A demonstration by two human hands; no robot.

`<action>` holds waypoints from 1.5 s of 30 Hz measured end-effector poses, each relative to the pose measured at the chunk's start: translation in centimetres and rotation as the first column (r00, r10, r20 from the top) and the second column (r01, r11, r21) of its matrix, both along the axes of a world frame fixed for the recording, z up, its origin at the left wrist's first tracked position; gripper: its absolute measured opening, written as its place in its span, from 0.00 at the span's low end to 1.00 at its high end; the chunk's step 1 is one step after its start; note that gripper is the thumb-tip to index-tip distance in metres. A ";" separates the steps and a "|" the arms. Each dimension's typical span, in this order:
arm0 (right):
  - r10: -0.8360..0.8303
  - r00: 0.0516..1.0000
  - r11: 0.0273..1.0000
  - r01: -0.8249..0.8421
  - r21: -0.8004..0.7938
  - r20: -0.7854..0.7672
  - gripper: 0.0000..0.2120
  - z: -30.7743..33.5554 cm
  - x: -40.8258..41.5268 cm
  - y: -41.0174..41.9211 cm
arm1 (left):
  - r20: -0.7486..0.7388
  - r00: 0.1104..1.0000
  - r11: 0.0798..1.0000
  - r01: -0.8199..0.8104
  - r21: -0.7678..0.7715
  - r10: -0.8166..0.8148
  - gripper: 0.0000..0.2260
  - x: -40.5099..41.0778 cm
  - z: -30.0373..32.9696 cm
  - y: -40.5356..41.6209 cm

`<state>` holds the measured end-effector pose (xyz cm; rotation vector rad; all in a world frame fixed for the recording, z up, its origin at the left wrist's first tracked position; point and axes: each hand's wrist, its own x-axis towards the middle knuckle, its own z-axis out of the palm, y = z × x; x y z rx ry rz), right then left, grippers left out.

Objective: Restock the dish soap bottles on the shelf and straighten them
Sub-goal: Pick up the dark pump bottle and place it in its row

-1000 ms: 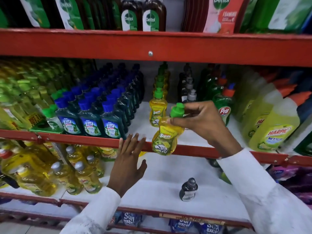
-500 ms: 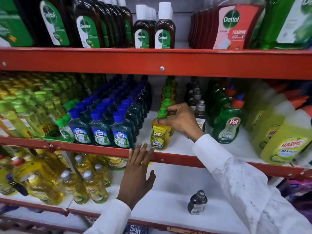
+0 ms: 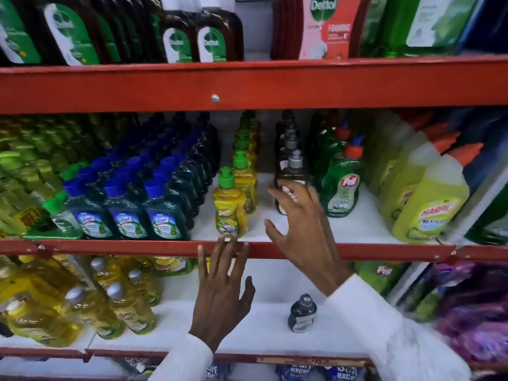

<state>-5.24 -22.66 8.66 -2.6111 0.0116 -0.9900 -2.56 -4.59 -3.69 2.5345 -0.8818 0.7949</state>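
Observation:
A yellow dish soap bottle with a green cap (image 3: 229,207) stands upright at the front of a row of like bottles (image 3: 244,160) on the middle shelf (image 3: 302,250). My right hand (image 3: 299,229) hovers just right of it, fingers spread, holding nothing, in front of a dark pump bottle (image 3: 291,174). My left hand (image 3: 222,295) is open below, fingertips touching the red shelf edge under the yellow bottle.
Blue-capped green bottles (image 3: 126,213) fill the shelf left of the yellow row; green Pril bottles (image 3: 342,188) and yellow Harpic bottles (image 3: 431,204) stand to the right. A small dark bottle (image 3: 301,314) stands alone on the lower shelf. Dettol bottles (image 3: 211,42) line the top shelf.
My right hand set the yellow bottle upright at the front of its row, let go and drew back to the right. My left hand stayed at the shelf edge.

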 end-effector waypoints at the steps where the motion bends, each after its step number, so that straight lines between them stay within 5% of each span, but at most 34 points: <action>1: -0.033 0.999 0.998 0.034 -0.050 0.027 0.26 -1.3 -1.3 -0.7 | 0.033 0.999 1.000 0.021 -0.004 -0.021 0.29 -0.1 -0.1 -0.9; 8: -0.074 0.993 0.989 0.084 -0.118 0.090 0.15 -10.7 -6.7 -6.4 | 0.030 0.999 0.998 0.041 0.054 -0.042 0.33 0.0 -0.1 -5.2; 11: -0.045 0.998 0.996 0.041 -0.082 -0.040 0.13 -15.9 -8.2 -7.9 | 0.038 0.999 0.996 0.008 0.089 -0.011 0.34 0.0 -0.6 -5.6; 18: 0.089 0.832 0.907 0.159 0.390 -0.547 0.29 -21.7 -7.0 -7.4 | 0.013 1.000 0.997 0.016 0.073 -0.017 0.32 0.4 -0.3 -5.6; 22: 0.109 0.812 0.909 0.151 0.388 -0.574 0.15 -22.1 -5.3 -8.1 | -0.016 1.000 0.998 0.026 0.057 -0.025 0.32 0.0 0.6 -5.7; 27: 0.130 0.774 0.926 0.128 0.355 -0.619 0.13 -21.4 -4.5 -8.7 | -0.063 0.998 0.999 0.023 0.046 -0.020 0.32 -0.3 1.5 -5.8; 37: 0.147 0.959 0.840 0.009 0.543 -0.243 0.15 -6.5 -8.6 -8.0 | -0.094 0.995 0.999 0.038 0.018 -0.036 0.30 -0.8 0.9 -5.2; 45: 0.083 0.996 0.857 -0.057 0.512 -0.028 0.13 5.8 -6.2 -7.5 | -0.108 0.993 0.998 0.054 -0.023 -0.056 0.30 -1.1 1.3 -5.4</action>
